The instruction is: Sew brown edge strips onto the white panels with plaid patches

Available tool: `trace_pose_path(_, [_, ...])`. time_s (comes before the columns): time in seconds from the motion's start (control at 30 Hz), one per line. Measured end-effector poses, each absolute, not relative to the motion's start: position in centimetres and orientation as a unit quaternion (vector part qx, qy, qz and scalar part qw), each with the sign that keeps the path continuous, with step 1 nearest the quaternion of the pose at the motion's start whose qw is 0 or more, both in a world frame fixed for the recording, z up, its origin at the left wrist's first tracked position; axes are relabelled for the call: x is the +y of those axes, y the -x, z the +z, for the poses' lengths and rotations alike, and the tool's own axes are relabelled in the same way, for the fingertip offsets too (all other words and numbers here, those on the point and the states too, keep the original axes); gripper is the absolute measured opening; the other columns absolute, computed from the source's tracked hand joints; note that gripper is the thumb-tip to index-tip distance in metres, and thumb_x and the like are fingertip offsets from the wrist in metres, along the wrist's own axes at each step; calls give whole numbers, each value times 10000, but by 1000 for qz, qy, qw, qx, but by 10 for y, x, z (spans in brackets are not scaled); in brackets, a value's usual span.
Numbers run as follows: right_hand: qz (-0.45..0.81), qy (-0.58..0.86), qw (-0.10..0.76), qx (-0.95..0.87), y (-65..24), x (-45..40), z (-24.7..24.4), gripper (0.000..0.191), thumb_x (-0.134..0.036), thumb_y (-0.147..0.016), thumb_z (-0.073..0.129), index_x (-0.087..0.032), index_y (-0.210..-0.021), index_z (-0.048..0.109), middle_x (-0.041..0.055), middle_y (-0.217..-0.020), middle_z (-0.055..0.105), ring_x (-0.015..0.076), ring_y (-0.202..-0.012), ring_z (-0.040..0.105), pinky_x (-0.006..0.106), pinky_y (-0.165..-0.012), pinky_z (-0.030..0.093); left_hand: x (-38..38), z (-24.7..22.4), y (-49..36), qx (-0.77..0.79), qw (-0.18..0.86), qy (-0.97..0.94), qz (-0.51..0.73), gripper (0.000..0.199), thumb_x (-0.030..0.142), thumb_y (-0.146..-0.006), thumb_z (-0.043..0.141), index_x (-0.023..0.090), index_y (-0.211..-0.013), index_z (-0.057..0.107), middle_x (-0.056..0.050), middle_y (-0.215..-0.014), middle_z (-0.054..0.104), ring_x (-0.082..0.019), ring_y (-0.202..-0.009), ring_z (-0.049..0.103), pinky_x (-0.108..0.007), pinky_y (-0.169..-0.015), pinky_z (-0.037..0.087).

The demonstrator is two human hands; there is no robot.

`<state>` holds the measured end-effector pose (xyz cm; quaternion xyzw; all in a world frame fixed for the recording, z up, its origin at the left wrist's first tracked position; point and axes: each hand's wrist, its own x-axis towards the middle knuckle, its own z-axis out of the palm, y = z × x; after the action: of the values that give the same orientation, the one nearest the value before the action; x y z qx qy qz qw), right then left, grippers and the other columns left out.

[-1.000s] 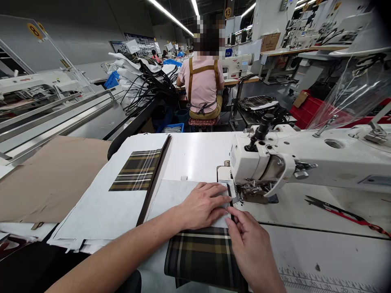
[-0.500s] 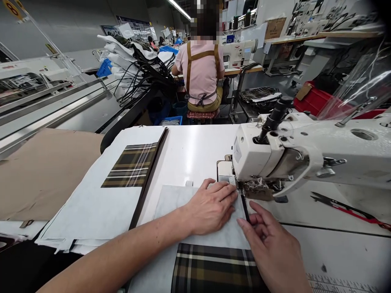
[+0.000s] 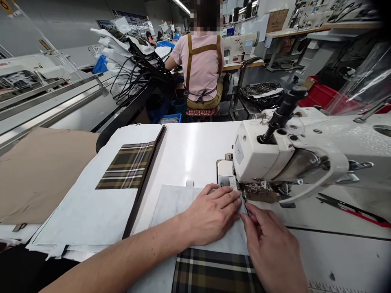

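the left hand (image 3: 210, 213) lies flat, fingers spread and released, on the pale interlining sheet (image 3: 174, 203), its far end at the sewing machine's foot (image 3: 258, 192), near length not yet under it; the right hand (image 3: 271, 248) pinches its edge; a plaid-faced sheet (image 3: 125, 173) lies left.

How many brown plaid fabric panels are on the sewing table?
2. One dark brown plaid fabric panel lies on a white backing sheet at the left; the other lies at the near edge beside the right hand. More could be hidden under the sheets.

A garment factory floor: rows of industrial sewing machines (image 3: 262, 156) (a seated co-worker (image 3: 200, 67) at one).
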<state>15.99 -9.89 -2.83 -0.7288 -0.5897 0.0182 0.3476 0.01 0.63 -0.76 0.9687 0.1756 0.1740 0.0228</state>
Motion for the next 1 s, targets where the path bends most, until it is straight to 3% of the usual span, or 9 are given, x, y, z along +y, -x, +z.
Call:
trace_pose_path(0.43, [-21,727,330,-601,-160,-108,-35,534,-535,-1124,315,-166,-1154,699,71,-974,714,227,-808,672,344,-603,424,12,-4,-1,176,19,-970,169,343,277,-1105,452,106,-1369,589,-116,-1396,649,-255,-1332,552,-467,-1075,430])
trace_pose_path(1.0, [-5,730,346,-589,-159,-99,-35,463,-467,-1114,376,-147,-1151,709,103,-982,710,257,-887,679,352,-677,435,21,-6,-3,187,35,-967,170,316,293,-1104,450,146,-1327,617,-99,-1423,650,-243,-1339,564,-455,-1106,392])
